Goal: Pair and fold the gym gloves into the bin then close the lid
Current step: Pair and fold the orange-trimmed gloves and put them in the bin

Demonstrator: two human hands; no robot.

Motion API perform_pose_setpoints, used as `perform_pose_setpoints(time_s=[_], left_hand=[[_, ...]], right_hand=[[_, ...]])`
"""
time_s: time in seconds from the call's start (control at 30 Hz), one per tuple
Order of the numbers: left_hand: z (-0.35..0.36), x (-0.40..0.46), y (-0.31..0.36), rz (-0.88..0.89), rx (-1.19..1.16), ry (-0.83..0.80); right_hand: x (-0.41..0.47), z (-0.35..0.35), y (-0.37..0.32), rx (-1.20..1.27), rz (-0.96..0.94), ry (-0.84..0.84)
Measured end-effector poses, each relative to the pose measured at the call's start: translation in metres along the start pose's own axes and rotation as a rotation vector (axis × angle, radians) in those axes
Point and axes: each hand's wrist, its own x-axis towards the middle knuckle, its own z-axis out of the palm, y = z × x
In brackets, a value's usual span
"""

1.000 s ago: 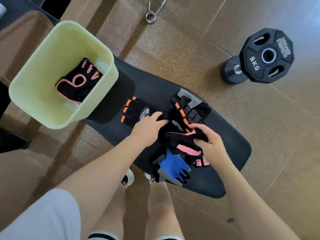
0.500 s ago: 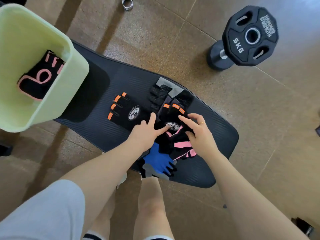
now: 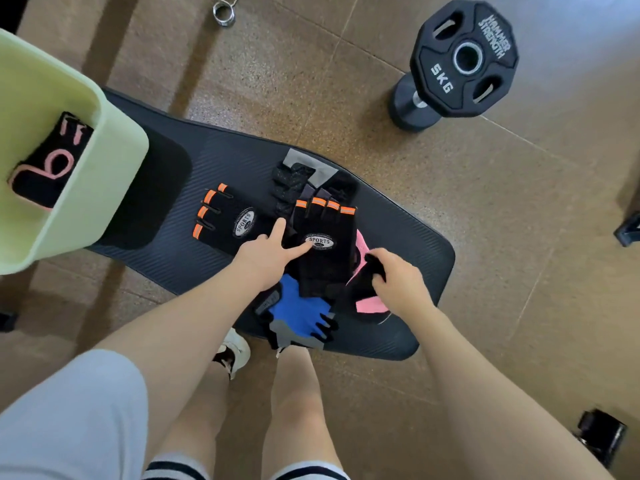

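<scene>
From the head camera I looked straight down at a black mat [image 3: 398, 216] lying on the brown floor [image 3: 519, 271]. The left hand [image 3: 265, 258] lay flat with its fingers out straight, so its grip was wide and held nothing. Its pointing finger touched the white SPORTS patch on a black glove with orange stripes [image 3: 323, 244] in the middle of the mat. The matching orange-striped glove [image 3: 225, 220] lay just to the left of it, flat on the mat, and the two were apart. The right hand [image 3: 398, 282] had its fingers curled tight around the black part of a pink and black glove [image 3: 367, 303], which lay partly under the middle glove. A blue and grey glove [image 3: 298, 313] sat at the near edge of the mat, touching the pile. Some dark grey gloves [image 3: 298, 181] lay at the far edge, partly under the striped one. The pale green bin [image 3: 114, 174] stood on the left end of the mat with no lid on it. Inside it lay another black glove with pink lines [image 3: 48, 168]. Far off on the floor stood a black weight plate [image 3: 464, 60] marked 5 KG, and a metal clip [image 3: 223, 15] lay near the top edge.
</scene>
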Motion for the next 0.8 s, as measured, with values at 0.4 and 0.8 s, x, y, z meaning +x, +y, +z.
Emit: perform_pose_setpoints(time_s=[0.4,0.8], left_hand=[[0.031,-0.036,-0.047,-0.1,-0.769,0.497],[0.012,-0.098,-0.074,-0.165,-0.878,0.663]], right_hand=[[0.017,0.061,-0.054,-0.631,-0.314,-0.1],[-0.016,0.016,-0.111,0.263,-0.135,0.254]])
